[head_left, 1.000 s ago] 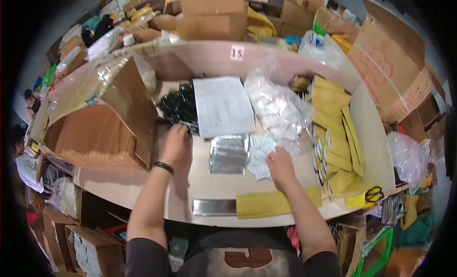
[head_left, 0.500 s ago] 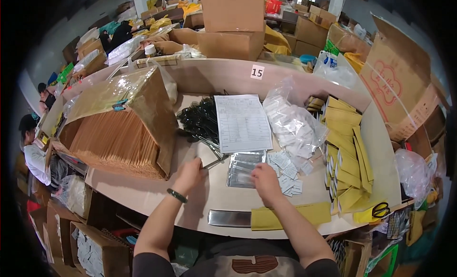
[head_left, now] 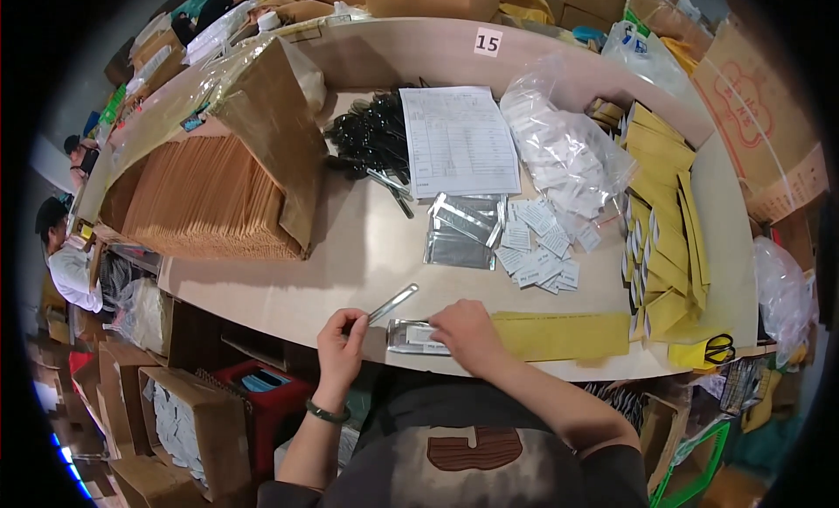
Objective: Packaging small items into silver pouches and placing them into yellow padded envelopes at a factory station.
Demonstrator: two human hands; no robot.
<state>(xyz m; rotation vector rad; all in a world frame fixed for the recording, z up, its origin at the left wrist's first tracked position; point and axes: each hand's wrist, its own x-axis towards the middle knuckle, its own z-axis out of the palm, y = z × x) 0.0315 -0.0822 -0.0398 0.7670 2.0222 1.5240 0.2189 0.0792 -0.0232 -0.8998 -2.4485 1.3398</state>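
Note:
My left hand (head_left: 343,340) pinches a slim, flat silver strip (head_left: 395,304) with a rounded end, which points up and to the right over the table. By the front edge, my right hand (head_left: 469,335) has its fingers closed at the right end of a small clear plastic bag (head_left: 407,331). A white printed card (head_left: 425,335) shows in or under that bag, over a shiny metal plate. A long yellow paper strip (head_left: 564,335) lies to the right, partly under my right hand. Farther back are stacked clear bags (head_left: 461,246) and loose printed cards (head_left: 540,250).
An open carton (head_left: 284,150) of packed brown card sleeves stands at left. Glossy black looped items (head_left: 371,132), more silver strips (head_left: 391,189) and a printed sheet (head_left: 461,141) lie at the back. Right are a plastic bag of white pieces (head_left: 568,132), yellow envelopes (head_left: 660,202) and scissors (head_left: 718,348).
Both hands have come back toward the front edge. My left hand now holds a silver strip up; my right has left the bag stack. A small bag and card now lie over the metal plate.

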